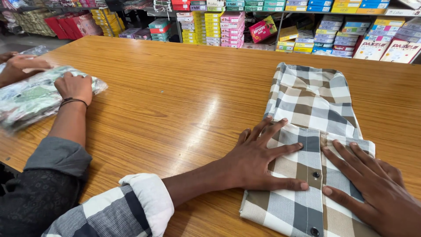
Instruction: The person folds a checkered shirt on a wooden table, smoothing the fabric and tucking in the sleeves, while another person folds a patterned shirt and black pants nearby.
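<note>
- Checked shirt (313, 103), folded, in brown, grey and white squares, lies flat on the right part of the wooden tabletop (175, 101), with its collar end pointing away from us and its buttoned front strip running toward us
- We press our left hand (258, 160) flat on the near left part of the shirt, fingers spread wide, the thumb lying beside a dark button (315, 174)
- We lay our right hand (372, 184) flat on the near right part, fingers stretched toward the button strip; neither hand grips anything
- A second dark button (314, 231) shows at the near edge of the shirt
- At the left, well apart from the shirt, another person's hand (73, 87), a dark band at its wrist, rests on a clear plastic packet (30, 96) with green-patterned cloth inside; a second hand of theirs (19, 66) touches the packet farther back
- Beyond the far edge of the tabletop, shelves (280, 17) carry stacks of coloured flat boxes
</note>
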